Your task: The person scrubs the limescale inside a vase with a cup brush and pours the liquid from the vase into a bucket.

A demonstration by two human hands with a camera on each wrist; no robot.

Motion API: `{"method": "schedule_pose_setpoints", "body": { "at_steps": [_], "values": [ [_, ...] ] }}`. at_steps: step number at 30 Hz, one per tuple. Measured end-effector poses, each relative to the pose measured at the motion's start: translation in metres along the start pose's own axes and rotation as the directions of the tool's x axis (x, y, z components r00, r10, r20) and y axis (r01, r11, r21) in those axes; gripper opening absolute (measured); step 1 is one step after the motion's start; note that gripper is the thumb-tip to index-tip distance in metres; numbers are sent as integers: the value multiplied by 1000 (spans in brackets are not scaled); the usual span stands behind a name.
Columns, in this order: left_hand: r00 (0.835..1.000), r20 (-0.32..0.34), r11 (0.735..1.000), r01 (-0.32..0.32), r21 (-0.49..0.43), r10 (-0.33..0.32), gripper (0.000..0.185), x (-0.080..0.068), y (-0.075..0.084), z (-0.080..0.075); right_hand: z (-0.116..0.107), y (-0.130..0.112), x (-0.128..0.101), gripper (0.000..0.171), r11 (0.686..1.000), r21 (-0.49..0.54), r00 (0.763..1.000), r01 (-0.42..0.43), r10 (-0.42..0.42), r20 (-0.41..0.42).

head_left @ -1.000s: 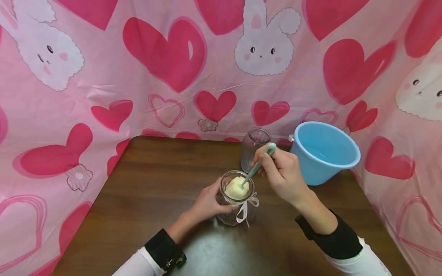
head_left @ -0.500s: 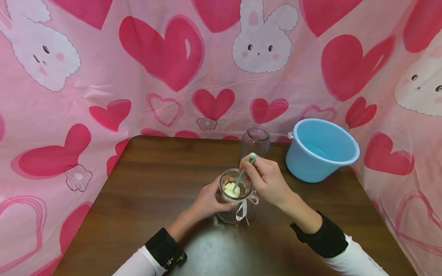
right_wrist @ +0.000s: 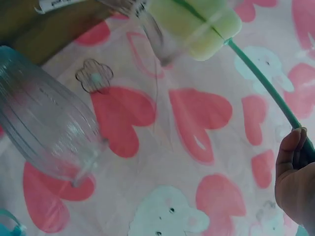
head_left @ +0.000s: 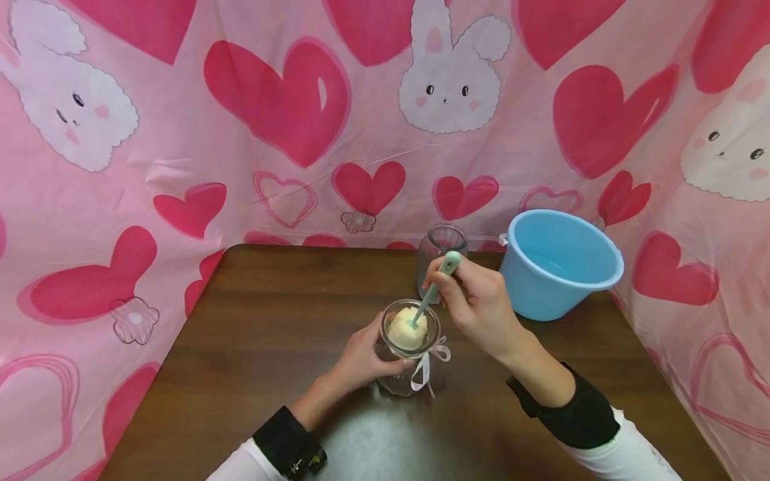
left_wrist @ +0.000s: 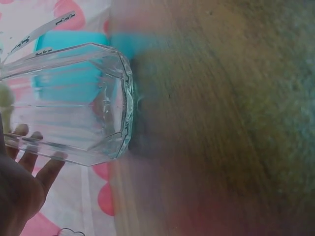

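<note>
Right hand [head_left: 481,304] pinching green handle [head_left: 430,294], slanting near-left to sponge [head_left: 406,334] at mouth of jar [head_left: 398,384]; left hand [head_left: 362,359] gripping jar.

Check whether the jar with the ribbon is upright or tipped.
Upright: the head view shows the jar mouth up, base toward the table, left hand gripping its side.

Draped nook: heart-print cloth [head_left: 373,143], table [head_left: 271,317]

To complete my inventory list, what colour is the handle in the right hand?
Green; the handle shows best in the right wrist view.
</note>
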State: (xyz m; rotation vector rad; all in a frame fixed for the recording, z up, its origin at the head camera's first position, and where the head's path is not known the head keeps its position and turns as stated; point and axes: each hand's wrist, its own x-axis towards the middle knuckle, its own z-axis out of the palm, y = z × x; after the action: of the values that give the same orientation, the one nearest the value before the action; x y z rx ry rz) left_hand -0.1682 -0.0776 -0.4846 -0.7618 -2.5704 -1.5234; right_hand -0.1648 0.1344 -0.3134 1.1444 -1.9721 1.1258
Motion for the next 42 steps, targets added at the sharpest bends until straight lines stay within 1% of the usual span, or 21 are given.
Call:
{"method": "schedule_pose_setpoints", "body": {
  "at_steps": [3, 6, 9, 11, 14, 16, 20, 23, 29, 33, 36, 39, 42],
  "values": [
    [1000, 7, 1000, 6, -10, -6, 85, 0, 0, -1, 11, 5, -6, 26, 1000, 14, 999, -15, 14, 53],
    [1000, 19, 1000, 17, -8, -17, 86, 0, 0, -2, 23, 11, -14, 26, 999, 25, 994, -33, 31, 106],
    [999, 28, 999, 31, -10, -31, 87, -1, 0, -2, 29, 15, -20, 28, 999, 31, 991, -44, 39, 127],
    [999, 29, 999, 37, -9, -37, 87, -1, 0, -3, 29, 16, -19, 25, 999, 31, 992, -37, 33, 120],
    [999, 19, 1000, 29, -11, -29, 87, -1, 0, -2, 22, 15, -13, 22, 1000, 18, 996, -15, 13, 90],
    [1000, 8, 1000, 17, -1, -17, 87, -1, 0, -2, 14, 11, -6, 23, 1000, -3, 998, -2, 2, 63],
    [1000, -8, 1000, 4, 16, -4, 86, 0, 0, -1, 0, 3, 8, 31, 999, -39, 1000, 16, -16, 3],
    [1000, -9, 1000, 2, 20, -2, 86, 1, -1, 0, -3, 3, 9, 33, 999, -44, 1000, 20, -20, -11],
    [1000, 10, 1000, 9, -6, -9, 88, 0, -2, 0, 9, 14, -8, 31, 999, -35, 997, 15, -12, 71],
    [1000, 9, 1000, 5, -7, -5, 90, 1, 0, 0, 17, 21, -19, 30, 999, -29, 990, 29, -25, 140],
    [1000, 0, 1000, 6, -5, -6, 87, 1, 1, 0, 23, 26, -26, 28, 999, -36, 981, 19, -11, 195],
    [1000, -1, 1000, 15, -6, -15, 85, 1, 1, 0, 23, 27, -28, 29, 998, -57, 967, -21, 35, 253],
    [1000, 3, 1000, 18, -5, -18, 86, 0, 1, 1, 17, 23, -23, 29, 997, -68, 960, -41, 58, 273]
  ]
}}
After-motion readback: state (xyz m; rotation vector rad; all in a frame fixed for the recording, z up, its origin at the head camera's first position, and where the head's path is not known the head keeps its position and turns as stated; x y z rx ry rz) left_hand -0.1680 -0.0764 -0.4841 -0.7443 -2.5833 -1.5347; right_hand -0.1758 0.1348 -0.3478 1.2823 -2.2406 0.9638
